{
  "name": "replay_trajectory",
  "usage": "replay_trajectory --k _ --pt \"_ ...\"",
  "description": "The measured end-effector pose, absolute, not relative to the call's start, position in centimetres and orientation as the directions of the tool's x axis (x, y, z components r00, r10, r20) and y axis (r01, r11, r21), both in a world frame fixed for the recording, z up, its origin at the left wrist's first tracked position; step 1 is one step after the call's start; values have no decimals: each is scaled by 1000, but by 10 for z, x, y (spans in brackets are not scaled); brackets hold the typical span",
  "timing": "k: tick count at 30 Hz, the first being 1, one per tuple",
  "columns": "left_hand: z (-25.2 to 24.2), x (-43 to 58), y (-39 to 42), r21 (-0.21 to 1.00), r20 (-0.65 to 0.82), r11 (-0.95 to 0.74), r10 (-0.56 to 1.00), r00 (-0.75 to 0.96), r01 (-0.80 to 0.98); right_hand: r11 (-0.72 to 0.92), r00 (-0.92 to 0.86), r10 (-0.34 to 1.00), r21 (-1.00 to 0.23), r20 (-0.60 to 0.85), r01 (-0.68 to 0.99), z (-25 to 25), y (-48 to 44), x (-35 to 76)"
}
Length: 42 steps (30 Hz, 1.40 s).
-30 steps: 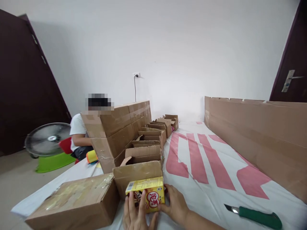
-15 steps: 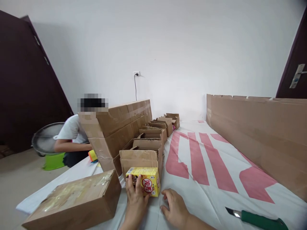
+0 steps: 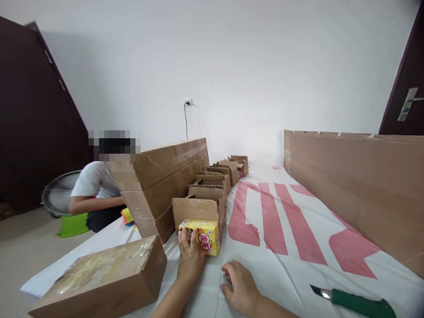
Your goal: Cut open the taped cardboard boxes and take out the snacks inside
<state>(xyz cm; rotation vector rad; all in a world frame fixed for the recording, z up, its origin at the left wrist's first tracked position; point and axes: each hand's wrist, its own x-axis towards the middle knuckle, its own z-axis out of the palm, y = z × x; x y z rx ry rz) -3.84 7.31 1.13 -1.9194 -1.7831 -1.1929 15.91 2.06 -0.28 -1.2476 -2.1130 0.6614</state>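
My left hand (image 3: 191, 263) rests against the front of a yellow printed carton (image 3: 208, 238). Its fingers are spread over the carton's left part, with the thumb by the lower edge; they press on it and do not wrap round it. Directly behind the carton stands an open cardboard box (image 3: 195, 210) with an upright flap, first in a row of similar boxes running toward the wall. To the right, my right hand (image 3: 241, 287) lies on the white cloth (image 3: 274, 282), loosely curled, thumb and fingers apart, holding nothing.
A taped cardboard box (image 3: 99, 274) lies at front left. Stacked cartons (image 3: 162, 176) stand left of the row, and a person (image 3: 99, 190) crouches beyond them. At front right lies a green-handled knife (image 3: 357, 302), blade exposed. A long cardboard panel (image 3: 351, 176) borders the right side.
My left hand has pushed the yellow carton forward, away from me, and the open box behind it has shifted the same way. My right hand has hardly moved. The person leans slightly left.
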Motion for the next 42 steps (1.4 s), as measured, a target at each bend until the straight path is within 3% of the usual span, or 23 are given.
replay_trajectory --k 6,17,29,38,42 --pt "15 -42 92 351 695 -212 711 -102 912 437 -381 892 -676 241 594 -4 21 159" --pt "13 -42 125 393 611 -55 761 -216 918 434 -387 893 -668 231 604 -3 21 160" --pt "-23 -44 123 440 562 19 774 -292 898 452 -383 886 -667 261 592 -3 25 162" --pt "-37 -31 68 330 465 15 867 -177 944 489 -416 865 -653 280 578 -5 26 163" --pt "-37 -25 13 290 433 -103 901 -35 951 503 -429 858 -633 283 588 -2 23 164"
